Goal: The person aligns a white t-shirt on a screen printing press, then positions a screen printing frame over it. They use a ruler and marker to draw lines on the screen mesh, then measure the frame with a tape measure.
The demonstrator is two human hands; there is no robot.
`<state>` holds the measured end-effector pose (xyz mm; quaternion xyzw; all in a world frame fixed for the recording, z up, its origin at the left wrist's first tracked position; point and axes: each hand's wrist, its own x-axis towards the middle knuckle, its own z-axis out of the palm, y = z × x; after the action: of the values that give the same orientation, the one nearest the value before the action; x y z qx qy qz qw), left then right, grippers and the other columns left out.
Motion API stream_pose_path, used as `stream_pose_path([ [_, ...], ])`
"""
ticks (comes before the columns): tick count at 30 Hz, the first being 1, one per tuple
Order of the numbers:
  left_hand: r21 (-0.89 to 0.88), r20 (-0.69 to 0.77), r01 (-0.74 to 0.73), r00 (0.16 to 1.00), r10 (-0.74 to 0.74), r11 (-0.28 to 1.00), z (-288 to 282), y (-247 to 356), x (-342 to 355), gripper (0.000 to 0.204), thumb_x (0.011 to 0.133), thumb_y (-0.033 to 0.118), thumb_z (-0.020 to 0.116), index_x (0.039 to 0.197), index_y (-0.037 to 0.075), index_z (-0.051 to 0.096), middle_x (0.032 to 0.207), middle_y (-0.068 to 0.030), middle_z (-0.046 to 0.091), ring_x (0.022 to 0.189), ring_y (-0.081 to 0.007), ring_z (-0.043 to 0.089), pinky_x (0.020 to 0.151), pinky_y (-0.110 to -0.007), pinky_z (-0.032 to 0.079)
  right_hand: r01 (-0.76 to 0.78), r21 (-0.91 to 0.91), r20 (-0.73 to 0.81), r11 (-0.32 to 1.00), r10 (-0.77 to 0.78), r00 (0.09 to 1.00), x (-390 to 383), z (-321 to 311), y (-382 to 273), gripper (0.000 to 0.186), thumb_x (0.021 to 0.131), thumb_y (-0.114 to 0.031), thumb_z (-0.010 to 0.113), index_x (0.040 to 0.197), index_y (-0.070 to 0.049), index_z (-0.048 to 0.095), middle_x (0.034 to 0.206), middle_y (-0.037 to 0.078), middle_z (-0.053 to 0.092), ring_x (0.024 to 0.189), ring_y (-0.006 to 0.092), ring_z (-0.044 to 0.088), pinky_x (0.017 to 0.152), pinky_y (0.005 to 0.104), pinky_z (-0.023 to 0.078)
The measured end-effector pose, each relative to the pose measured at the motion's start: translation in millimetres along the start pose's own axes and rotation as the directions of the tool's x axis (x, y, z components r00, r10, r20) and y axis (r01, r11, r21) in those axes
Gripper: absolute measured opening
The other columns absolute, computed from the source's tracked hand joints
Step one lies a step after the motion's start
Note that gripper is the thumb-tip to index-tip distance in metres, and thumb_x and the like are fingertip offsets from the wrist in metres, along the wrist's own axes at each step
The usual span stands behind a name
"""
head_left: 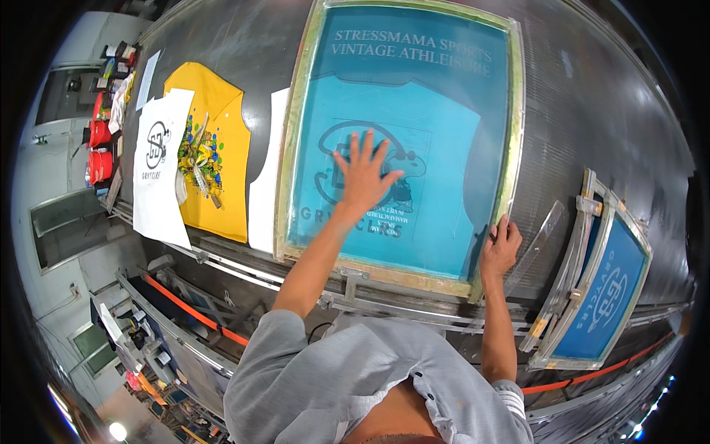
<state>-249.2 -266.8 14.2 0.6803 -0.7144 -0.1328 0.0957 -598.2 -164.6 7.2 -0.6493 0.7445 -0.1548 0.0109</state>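
My left hand (364, 174) lies flat with its fingers spread on the blue-green mesh of a large screen-printing frame (444, 92). Through the mesh shows a pale shirt panel (451, 148) with a dark round print (333, 137) under and around that hand. White lettering also marks the mesh, at its top and below the hand. At the lower right corner of the frame, my right hand (501, 248) rests against the side rail with its fingers curled together. A small dark thing shows at those fingertips; its kind is unclear.
To the left lie a white printed panel (151, 196) and a yellow panel (233, 140) with colourful clutter on it. Another white panel (264, 192) reaches beside the large frame. A smaller blue screen frame (592, 325) leans at the right, near a clear strip (540, 237). Metal rails (244, 275) edge the table.
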Motion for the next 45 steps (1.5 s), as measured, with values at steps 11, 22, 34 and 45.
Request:
stream_pose_path([
  [11,-0.042,0.125,-0.03,0.992,0.035,0.999,17,9,26,0.094,0.087,0.072,0.063,0.161,0.021,0.037,0.172,-0.0172,0.013,0.156,-0.0496,0.003,0.102,-0.09,0.0,0.021,-0.058,-0.009,0.998,-0.022,1.0,-6,3,5,0.041,0.102,-0.014,0.064,0.143,-0.009,0.062,0.128,0.021,0.062,0.11,0.0363,0.062,0.084,0.0424,0.055],
  [22,-0.097,0.118,-0.018,0.993,0.03,0.995,18,4,26,0.095,0.085,0.071,0.067,0.161,0.022,0.038,0.172,-0.0173,0.013,0.156,-0.0507,0.006,0.101,-0.091,0.003,0.033,-0.07,0.007,0.997,-0.032,0.999,-7,6,4,0.04,0.104,-0.013,0.061,0.143,-0.003,0.061,0.129,0.024,0.06,0.11,0.0367,0.063,0.087,0.0422,0.054],
  [34,-0.106,0.116,-0.014,0.993,0.026,0.994,21,3,29,0.097,0.084,0.073,0.067,0.161,0.023,0.038,0.172,-0.0161,0.013,0.156,-0.0505,0.004,0.101,-0.09,-0.001,0.031,-0.091,0.011,0.995,-0.03,0.999,-4,5,3,0.042,0.103,-0.012,0.061,0.144,-0.004,0.06,0.128,0.023,0.06,0.108,0.0362,0.063,0.087,0.0413,0.054],
  [45,-0.128,0.096,-0.035,0.994,0.048,0.991,20,1,30,0.094,0.084,0.07,0.069,0.159,0.02,0.041,0.171,-0.018,0.012,0.155,-0.0522,0.005,0.1,-0.091,0.003,-0.006,-0.075,0.012,0.997,0.007,1.0,-6,7,2,0.042,0.105,-0.014,0.058,0.146,-0.006,0.059,0.129,0.021,0.06,0.112,0.0352,0.062,0.091,0.0407,0.052],
])
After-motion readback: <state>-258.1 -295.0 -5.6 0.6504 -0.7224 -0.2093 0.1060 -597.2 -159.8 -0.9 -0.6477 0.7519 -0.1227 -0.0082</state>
